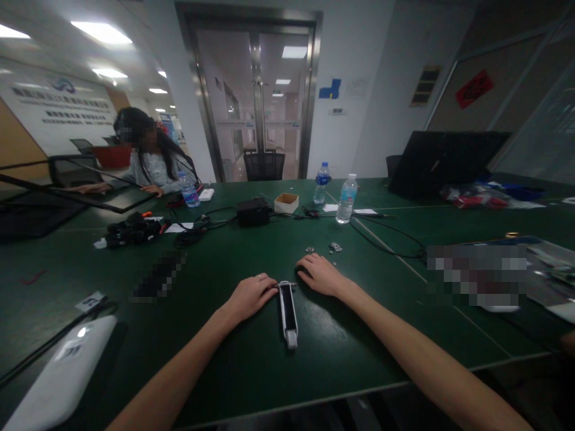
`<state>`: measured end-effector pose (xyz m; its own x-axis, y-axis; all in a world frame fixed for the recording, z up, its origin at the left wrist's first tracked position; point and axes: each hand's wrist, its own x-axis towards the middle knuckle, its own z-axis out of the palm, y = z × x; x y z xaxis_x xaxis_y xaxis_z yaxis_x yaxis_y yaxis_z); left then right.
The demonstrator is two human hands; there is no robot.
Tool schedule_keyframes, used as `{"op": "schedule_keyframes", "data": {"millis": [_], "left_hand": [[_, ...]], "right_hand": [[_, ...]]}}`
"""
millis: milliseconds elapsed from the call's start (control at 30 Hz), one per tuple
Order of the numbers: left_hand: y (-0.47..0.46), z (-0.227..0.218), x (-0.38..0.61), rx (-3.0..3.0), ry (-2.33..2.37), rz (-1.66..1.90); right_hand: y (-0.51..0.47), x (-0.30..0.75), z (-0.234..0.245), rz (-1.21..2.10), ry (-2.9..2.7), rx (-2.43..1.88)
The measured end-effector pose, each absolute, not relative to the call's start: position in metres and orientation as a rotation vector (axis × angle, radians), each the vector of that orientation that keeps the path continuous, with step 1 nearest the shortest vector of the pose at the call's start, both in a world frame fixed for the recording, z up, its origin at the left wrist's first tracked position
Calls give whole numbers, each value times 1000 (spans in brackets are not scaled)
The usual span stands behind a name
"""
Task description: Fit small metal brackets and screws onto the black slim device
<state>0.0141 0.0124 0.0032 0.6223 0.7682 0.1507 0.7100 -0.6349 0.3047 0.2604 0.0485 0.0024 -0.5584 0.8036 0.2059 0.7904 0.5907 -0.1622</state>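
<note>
A long, narrow white frame with a dark middle [288,311] lies on the green table between my hands. A thin metal rod [293,284] crosses its far end. My left hand [252,297], wearing a ring, is closed at the left end of that rod, thumb and fingers pressed together there. To the right, my right hand [321,275] rests palm down just beyond the frame, with its fingers bent and the thumb apart from them. Nothing shows in it, though its palm is hidden. Small metal parts [335,246] and tiny pieces like nuts [309,249] lie past my right hand.
Farther back are a small open box [286,203], a black adapter [253,212], cables and water bottles [346,200]. A white device [67,365] lies at near left. A dark monitor [444,161] stands at back right. Across the table at left sits another person [155,161].
</note>
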Motion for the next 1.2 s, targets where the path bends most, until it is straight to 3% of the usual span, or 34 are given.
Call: {"op": "schedule_keyframes", "data": {"millis": [1200], "left_hand": [[13,6,22,2616,1280,250]], "right_hand": [[41,259,7,20,-2609,-1314]]}}
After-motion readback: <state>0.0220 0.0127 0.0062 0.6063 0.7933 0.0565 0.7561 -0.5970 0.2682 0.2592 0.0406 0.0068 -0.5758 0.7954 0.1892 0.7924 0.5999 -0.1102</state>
